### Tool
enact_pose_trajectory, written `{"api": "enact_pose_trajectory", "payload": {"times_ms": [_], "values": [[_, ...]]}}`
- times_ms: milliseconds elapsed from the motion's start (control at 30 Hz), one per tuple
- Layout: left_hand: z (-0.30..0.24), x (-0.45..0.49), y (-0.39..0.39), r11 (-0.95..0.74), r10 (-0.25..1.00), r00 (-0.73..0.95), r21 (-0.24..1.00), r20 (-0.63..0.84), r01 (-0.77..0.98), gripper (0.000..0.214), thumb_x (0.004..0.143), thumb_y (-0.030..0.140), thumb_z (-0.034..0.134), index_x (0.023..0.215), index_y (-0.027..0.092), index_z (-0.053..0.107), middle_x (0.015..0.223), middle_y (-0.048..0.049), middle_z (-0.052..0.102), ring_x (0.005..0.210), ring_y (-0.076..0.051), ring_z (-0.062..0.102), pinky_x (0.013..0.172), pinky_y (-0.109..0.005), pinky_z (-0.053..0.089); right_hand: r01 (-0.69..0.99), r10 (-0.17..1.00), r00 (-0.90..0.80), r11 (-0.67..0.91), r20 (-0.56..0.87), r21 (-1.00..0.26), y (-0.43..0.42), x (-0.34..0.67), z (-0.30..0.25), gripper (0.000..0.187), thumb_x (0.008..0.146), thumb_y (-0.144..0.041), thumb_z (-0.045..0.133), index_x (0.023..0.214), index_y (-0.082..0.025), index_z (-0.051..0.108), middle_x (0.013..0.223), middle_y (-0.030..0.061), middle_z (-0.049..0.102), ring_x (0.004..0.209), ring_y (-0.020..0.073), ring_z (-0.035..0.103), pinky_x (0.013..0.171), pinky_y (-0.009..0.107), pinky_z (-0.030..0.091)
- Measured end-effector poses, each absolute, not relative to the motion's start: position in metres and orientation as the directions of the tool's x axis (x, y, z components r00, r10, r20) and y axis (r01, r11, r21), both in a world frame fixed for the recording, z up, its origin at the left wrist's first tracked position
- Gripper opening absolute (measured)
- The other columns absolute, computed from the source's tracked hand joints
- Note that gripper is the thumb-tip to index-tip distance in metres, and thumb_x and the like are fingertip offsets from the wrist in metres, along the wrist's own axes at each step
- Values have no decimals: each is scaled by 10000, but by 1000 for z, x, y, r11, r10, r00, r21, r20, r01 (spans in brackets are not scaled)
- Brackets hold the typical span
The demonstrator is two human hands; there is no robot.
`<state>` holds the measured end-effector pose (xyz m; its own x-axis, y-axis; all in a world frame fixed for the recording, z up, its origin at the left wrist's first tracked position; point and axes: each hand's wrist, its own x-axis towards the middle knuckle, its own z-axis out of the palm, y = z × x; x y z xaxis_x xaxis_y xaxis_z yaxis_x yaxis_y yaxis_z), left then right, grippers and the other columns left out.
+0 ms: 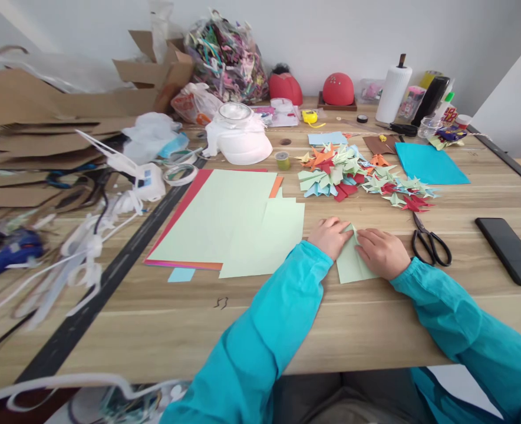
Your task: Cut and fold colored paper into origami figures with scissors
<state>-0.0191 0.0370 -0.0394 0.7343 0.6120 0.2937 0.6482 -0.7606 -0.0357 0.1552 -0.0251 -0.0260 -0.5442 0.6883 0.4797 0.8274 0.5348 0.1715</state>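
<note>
A small pale green sheet of paper (353,264) lies on the wooden table under both hands, its far part folded. My left hand (330,237) presses fingertips on the paper's far left edge. From the other side my right hand (384,252) is closed on the fold, thumb and fingers together at the crease. Just right of that hand lie black-handled scissors (431,242). Beyond the hands sits a heap of folded paper cranes (353,168) in green, red, orange and blue. Larger pale green sheets (225,218) are stacked to the left over red and orange ones.
A black phone (510,250) lies at the right. Behind the cranes is a blue square (431,163); a white bottle (393,93) stands farther back. Cables, a white router (148,179), a blue glue gun (10,253) and flattened cardboard (57,147) crowd the left side.
</note>
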Motion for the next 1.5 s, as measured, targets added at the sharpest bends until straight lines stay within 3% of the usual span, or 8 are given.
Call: {"api": "enact_pose_trajectory", "payload": {"times_ms": [133, 300, 433, 700, 900, 1500], "values": [[-39, -20, 39, -753, 628, 725, -13, 282, 657, 257, 923, 288, 443, 1058, 285, 661, 1233, 9, 623, 1102, -230, 505, 824, -386, 431, 804, 684, -573, 577, 451, 147, -29, 156, -26, 232, 904, -243, 487, 1005, -113, 650, 1062, 126, 673, 955, 238, 597, 745, 345, 506], [-38, -19, 39, -750, 637, 712, 23, 296, 662, 327, 923, 182, 396, 1187, 190, 590, 1190, -55, 643, 1084, -210, 518, 847, -366, 435, 822, 747, -555, 559, 367, 106, -33, 154, -27, 256, 908, -231, 463, 1051, -113, 639, 1119, 154, 637, 1006, 275, 578, 793, 390, 524], [-40, -19, 37, -762, 613, 724, -6, 315, 648, 339, 917, 194, 423, 1220, 235, 569, 1195, -56, 633, 1075, -216, 528, 838, -369, 433, 829, 768, -536, 558, 351, 43, -34, 152, -28, 276, 912, -231, 447, 1075, -104, 630, 1109, 174, 627, 1005, 279, 574, 826, 411, 522], [-43, -20, 39, -767, 606, 731, -13, 314, 641, 306, 927, 239, 430, 1178, 249, 604, 1202, -54, 624, 1083, -224, 523, 834, -371, 425, 786, 791, -432, 566, 433, -250, -24, 171, -23, 305, 944, -290, 415, 1117, -168, 635, 1107, 110, 670, 1012, 227, 602, 878, 388, 510], [-44, -18, 39, -747, 624, 708, -15, 332, 665, 297, 934, 244, 417, 1130, 245, 639, 1216, -57, 619, 1073, -227, 536, 815, -376, 435, 772, 750, -551, 625, 367, -118, -22, 170, -28, 337, 951, -288, 396, 1169, -153, 614, 1220, 118, 624, 1147, 254, 549, 931, 429, 480], [-43, -19, 38, -743, 638, 695, 27, 331, 669, 316, 919, 193, 409, 1149, 205, 625, 1256, -30, 615, 1067, -227, 530, 800, -388, 438, 806, 765, -536, 589, 357, -53, -30, 160, -29, 346, 925, -319, 450, 1141, -110, 623, 1205, 157, 619, 1098, 288, 553, 895, 443, 491]]}}
